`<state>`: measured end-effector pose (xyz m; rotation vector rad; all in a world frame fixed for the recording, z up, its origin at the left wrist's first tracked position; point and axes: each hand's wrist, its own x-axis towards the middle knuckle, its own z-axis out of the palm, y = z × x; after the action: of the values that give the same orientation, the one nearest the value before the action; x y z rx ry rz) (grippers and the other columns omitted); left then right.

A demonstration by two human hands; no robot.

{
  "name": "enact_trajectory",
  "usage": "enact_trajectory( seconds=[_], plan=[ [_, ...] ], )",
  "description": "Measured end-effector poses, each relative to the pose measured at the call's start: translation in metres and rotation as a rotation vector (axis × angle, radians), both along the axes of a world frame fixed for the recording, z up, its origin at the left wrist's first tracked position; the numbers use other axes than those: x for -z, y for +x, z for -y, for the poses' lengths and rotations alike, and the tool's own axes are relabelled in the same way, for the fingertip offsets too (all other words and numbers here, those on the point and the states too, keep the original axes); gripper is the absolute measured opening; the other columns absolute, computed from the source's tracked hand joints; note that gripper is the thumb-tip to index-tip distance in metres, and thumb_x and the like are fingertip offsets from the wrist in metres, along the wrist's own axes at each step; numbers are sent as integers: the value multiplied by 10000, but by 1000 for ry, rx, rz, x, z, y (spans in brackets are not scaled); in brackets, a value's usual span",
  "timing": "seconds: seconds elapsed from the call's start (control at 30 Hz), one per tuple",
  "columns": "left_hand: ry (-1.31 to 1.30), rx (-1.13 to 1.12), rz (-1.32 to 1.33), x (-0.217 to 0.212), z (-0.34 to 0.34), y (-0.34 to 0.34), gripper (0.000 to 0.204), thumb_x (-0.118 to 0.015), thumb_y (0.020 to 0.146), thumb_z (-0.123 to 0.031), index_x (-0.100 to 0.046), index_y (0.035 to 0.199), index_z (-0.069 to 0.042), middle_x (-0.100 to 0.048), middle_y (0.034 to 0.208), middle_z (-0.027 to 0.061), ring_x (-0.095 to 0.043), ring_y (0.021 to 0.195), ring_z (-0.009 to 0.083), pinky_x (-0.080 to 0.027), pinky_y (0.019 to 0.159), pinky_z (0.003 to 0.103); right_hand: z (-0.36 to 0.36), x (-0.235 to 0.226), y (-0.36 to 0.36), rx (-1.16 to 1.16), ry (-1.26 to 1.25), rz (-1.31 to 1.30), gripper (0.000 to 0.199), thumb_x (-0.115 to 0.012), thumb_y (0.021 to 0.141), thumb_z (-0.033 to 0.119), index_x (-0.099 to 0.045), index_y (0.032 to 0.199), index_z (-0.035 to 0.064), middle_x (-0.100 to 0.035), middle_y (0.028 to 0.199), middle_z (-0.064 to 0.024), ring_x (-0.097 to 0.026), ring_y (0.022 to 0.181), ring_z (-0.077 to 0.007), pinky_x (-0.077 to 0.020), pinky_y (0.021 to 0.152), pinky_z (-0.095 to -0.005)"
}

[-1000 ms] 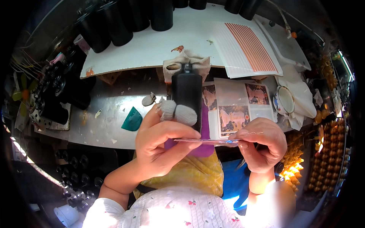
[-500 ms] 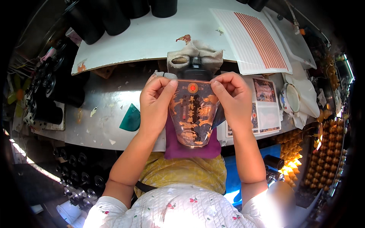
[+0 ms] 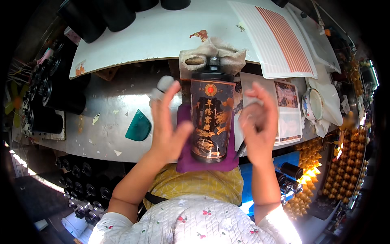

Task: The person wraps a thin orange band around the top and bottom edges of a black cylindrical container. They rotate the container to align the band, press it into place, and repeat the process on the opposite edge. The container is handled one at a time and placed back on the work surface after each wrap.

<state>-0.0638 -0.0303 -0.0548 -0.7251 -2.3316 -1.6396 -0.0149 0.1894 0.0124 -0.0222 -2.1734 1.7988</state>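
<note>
A black bottle [image 3: 212,150] lies on a purple cloth [image 3: 185,160], its neck toward a whitish rag [image 3: 191,69]. The dark label [image 3: 211,110] with gold print lies over the bottle's front; I cannot tell whether all its edges touch. My left hand [image 3: 166,126] is just left of the bottle, empty, fingers apart, with a pale cover on a fingertip [image 3: 165,83]. My right hand [image 3: 259,130] hovers to the right, its fingers smeared by motion. A thin dark object [image 3: 241,149] shows beside its palm; whether I hold it is unclear. A green scraper [image 3: 139,125] rests left on the bench.
Several black bottles [image 3: 115,16] stand on the white shelf [image 3: 162,38] ahead. Striped sticker sheets [image 3: 280,40] lie at its right. More label sheets [image 3: 288,122] and a bowl [image 3: 313,104] are to the right. Black bottles [image 3: 87,179] crowd below left; gold ones [image 3: 345,162] stand right.
Both hands have let go of the label's top corners and moved outward. The label, held up over the bottle before, now lies on it.
</note>
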Motion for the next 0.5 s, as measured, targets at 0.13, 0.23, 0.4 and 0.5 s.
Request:
enact_trajectory(
  seconds=[0.13, 0.23, 0.4, 0.5],
  plan=[
    [-234, 219, -20, -2, -7, 32, 1109, -422, 951, -699, 18, 1567, 112, -414, 1450, 269, -435, 1317, 421, 37, 1188, 645, -2, 13, 23, -177, 40, 125, 943, -790, 681, 10, -421, 1545, 95, -453, 1461, -111, -557, 797, -82, -424, 577, -172],
    [-204, 208, -32, -6, -14, 38, 1068, -409, 966, -679, -14, 1570, 109, -401, 1470, 282, -459, 1245, 407, 11, 1191, 638, -11, 27, 22, -224, -90, 165, 967, -800, 686, 28, -396, 1561, 98, -425, 1505, -103, -545, 787, -79, -412, 583, -160],
    [-28, 247, 90, -3, -4, 33, 897, -433, 1001, -576, -164, 1596, 40, -271, 1604, 266, -315, 1411, 419, -125, 1195, 498, -20, 35, 20, -322, -217, 166, 1018, -826, 679, 67, -360, 1583, 118, -366, 1553, -85, -532, 793, -80, -411, 600, -171],
    [-173, 244, -37, -2, 2, 23, 804, -472, 1017, -490, -228, 1593, 15, -256, 1619, 247, -272, 1447, 431, -169, 1188, 482, -20, 32, 16, -355, -98, 162, 1034, -848, 665, 86, -374, 1582, 149, -353, 1538, -66, -526, 795, -85, -426, 612, -189]
  ],
)
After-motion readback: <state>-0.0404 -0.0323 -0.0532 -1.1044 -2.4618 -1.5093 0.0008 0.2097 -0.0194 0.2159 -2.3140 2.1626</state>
